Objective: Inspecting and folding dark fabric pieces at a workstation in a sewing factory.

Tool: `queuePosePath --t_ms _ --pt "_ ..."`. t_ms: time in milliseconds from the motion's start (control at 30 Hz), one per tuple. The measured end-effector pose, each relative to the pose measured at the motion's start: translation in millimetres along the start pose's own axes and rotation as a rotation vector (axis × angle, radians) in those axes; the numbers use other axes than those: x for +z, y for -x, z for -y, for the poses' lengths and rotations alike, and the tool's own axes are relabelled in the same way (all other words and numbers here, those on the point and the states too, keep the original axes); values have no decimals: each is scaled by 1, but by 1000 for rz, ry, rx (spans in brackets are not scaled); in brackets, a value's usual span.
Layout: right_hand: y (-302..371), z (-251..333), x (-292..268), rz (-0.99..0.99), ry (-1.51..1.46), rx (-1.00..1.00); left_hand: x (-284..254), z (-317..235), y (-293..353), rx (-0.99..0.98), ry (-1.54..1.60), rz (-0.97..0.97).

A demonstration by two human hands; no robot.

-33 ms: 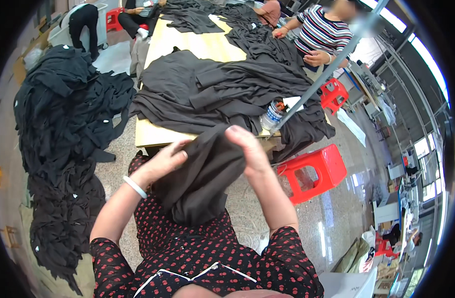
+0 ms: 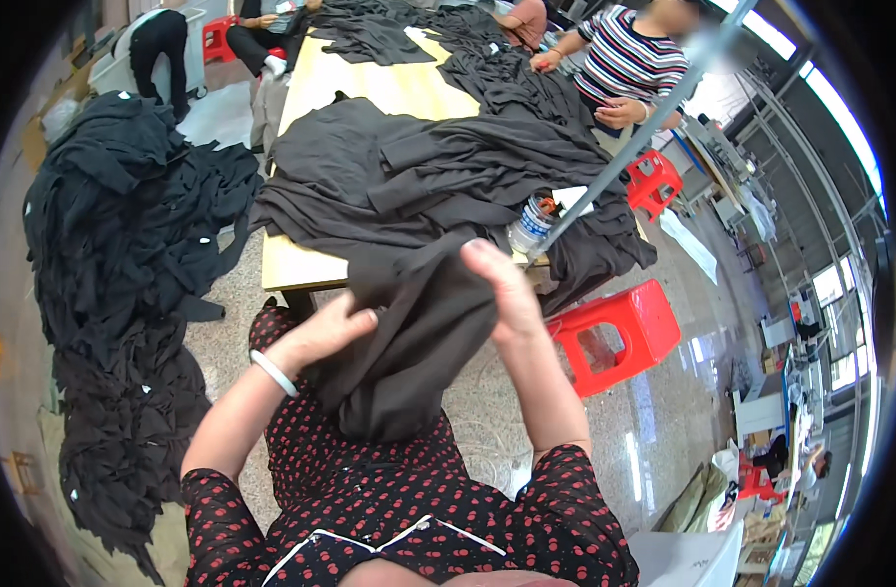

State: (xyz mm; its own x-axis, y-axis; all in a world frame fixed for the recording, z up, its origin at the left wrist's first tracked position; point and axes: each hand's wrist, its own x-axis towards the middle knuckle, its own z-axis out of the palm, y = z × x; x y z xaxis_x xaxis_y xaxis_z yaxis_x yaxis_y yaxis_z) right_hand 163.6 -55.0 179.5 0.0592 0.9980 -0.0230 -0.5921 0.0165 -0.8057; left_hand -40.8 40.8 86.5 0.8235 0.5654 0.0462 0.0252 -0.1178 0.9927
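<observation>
In front of my body, a dark brown-black garment [image 2: 404,352] hangs bunched between my two hands, near the table's front edge. My left hand [image 2: 323,338], wearing a pale bangle, holds its left side with the thumb over the cloth; the other fingers are partly hidden. On the opposite side my right hand [image 2: 512,293] grips the cloth, thumb uppermost and fingers mostly behind the fabric. The garment's upper end reaches toward a heap of dark garments [image 2: 321,166] spread over the table [image 2: 296,266].
A plastic jar [image 2: 533,223] stands beside a slanting metal pole [image 2: 624,157]. A red stool [image 2: 624,333] is at right; a tall dark garment pile [image 2: 125,225] lies at left. Across the table, a person in a striped top [image 2: 629,59] handles cloth.
The garment's upper part has spread wider toward the table. My left hand has shifted slightly lower, its thumb now pointing across the cloth; my right hand has moved a little right.
</observation>
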Motion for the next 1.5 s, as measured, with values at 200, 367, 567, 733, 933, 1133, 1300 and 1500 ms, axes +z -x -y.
queuePosePath --t_ms 200,367,567,733,933,1133,1300,1500 --pt "21 34 -24 -279 -85 -164 92 22 -18 89 112 293" --pt "51 35 -51 -421 -122 -219 120 11 -24 -101 213 424" --pt "87 58 -63 -571 -252 -277 127 -24 -45 -122 268 434" --pt "101 75 -53 -662 -188 -381 138 -45 -66 -172 467 506" --pt "117 79 -53 -709 40 -494 141 -57 -79 -226 558 614" --pt "122 70 -55 -759 24 -484 127 -69 -78 -396 561 708" --pt "118 37 -72 -783 -3 -285 112 -43 -59 -468 593 811" --pt "79 -6 -113 -440 -149 28 86 -12 -35 -634 569 493"
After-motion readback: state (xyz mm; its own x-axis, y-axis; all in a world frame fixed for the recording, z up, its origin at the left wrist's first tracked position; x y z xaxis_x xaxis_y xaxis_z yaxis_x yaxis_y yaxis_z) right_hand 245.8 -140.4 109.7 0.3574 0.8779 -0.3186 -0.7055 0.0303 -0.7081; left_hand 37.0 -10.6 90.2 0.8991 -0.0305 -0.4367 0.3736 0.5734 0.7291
